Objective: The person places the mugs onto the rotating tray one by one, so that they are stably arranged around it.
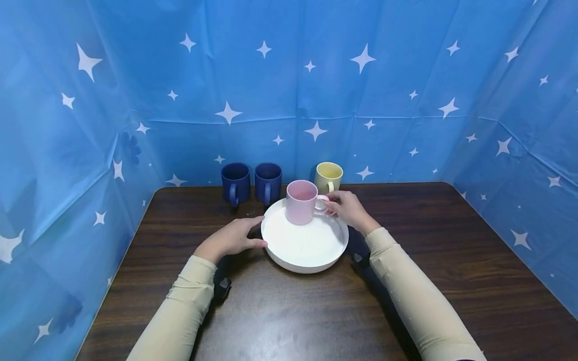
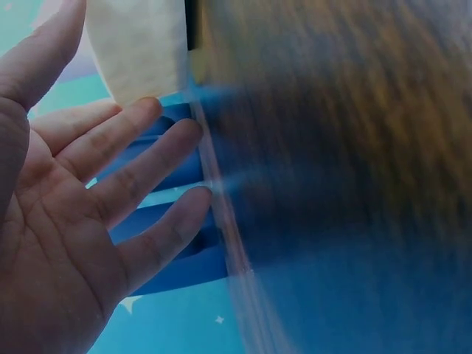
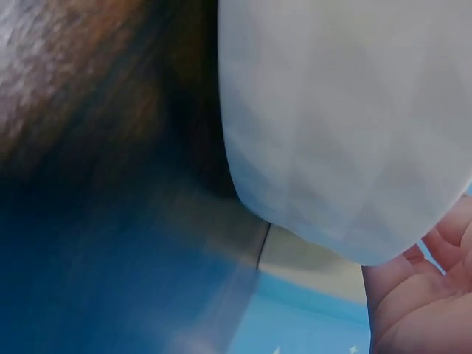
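A pink mug (image 1: pixel 299 204) stands upright on a round white tray (image 1: pixel 302 250), towards its far side, its handle pointing right. My right hand (image 1: pixel 348 208) pinches that handle, the thumb and fingers meeting at it. At the tray's left rim is my left hand (image 1: pixel 235 238), fingers extended and thumb apart. In the left wrist view its fingers (image 2: pixel 147 173) are straight and spread, some tips overlapping the tray's pale side (image 2: pixel 140 51). The right wrist view is mostly filled by the tray's wall (image 3: pixel 332 125), which hides the mug and most of the right hand.
Two dark blue mugs (image 1: pixel 236 183) stand side by side behind the tray to the left. A yellow mug (image 1: pixel 328 175) stands just behind the right hand. The brown wooden table (image 1: pixel 180 215) ends at a blue curtain (image 1: pixel 271 75) with white stars.
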Tool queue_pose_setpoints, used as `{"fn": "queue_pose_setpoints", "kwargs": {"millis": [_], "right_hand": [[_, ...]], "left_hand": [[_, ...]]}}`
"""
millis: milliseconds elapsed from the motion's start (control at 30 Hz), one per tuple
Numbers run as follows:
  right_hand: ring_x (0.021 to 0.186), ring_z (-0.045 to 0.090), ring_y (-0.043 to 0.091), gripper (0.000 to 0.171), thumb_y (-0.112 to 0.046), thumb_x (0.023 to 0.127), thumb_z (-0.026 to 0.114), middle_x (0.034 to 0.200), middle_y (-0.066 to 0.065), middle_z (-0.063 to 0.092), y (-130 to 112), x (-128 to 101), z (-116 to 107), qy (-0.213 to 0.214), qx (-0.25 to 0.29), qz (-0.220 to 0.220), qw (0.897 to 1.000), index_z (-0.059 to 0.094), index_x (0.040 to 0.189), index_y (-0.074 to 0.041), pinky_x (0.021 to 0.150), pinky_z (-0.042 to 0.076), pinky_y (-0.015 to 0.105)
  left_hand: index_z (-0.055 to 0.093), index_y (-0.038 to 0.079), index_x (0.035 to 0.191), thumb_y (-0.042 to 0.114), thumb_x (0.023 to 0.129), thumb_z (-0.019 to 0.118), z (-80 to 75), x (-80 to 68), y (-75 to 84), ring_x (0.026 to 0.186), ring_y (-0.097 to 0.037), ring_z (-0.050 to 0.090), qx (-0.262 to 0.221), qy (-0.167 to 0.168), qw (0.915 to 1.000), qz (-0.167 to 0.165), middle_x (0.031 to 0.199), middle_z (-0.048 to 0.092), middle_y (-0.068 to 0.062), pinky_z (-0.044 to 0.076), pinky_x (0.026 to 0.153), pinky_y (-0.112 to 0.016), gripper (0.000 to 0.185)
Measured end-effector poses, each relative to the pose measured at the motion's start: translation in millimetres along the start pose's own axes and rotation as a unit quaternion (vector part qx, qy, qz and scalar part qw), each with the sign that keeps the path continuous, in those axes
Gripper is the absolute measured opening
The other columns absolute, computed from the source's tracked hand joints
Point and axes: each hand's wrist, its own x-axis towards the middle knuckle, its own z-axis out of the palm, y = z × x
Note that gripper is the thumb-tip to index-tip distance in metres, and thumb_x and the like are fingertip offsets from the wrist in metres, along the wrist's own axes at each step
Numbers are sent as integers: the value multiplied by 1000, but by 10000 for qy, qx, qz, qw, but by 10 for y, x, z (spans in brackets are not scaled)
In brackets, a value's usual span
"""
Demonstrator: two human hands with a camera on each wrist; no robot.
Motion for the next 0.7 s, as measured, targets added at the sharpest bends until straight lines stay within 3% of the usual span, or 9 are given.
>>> {"fn": "queue_pose_setpoints", "kwargs": {"millis": [167,400,700], "right_hand": [[87,69,29,27,-16,100,53,104,18,67,-17,-4,-18,282,156,70,9995,62,120,-1,75,58,40],[80,68,25,25,-17,99,55,100,18,67,-9,35,-24,1017,148,188,9945,64,116,0,70,58,35],[77,67,22,20,-11,97,58,96,16,68,23,120,-34,1436,-98,386,9888,65,111,1,66,57,29]], "left_hand": [[32,8,151,41,88,69,0,-5,4,140,-28,36,24,17,10000,-3,152,39,-11,31,112,-48,79],[32,9,151,42,88,68,4,-15,0,140,-29,36,-42,11,10000,-61,152,38,-11,31,112,-49,79],[32,10,151,42,88,68,0,-14,8,141,-27,36,-8,16,10000,-60,152,38,-10,31,112,-49,79]]}}
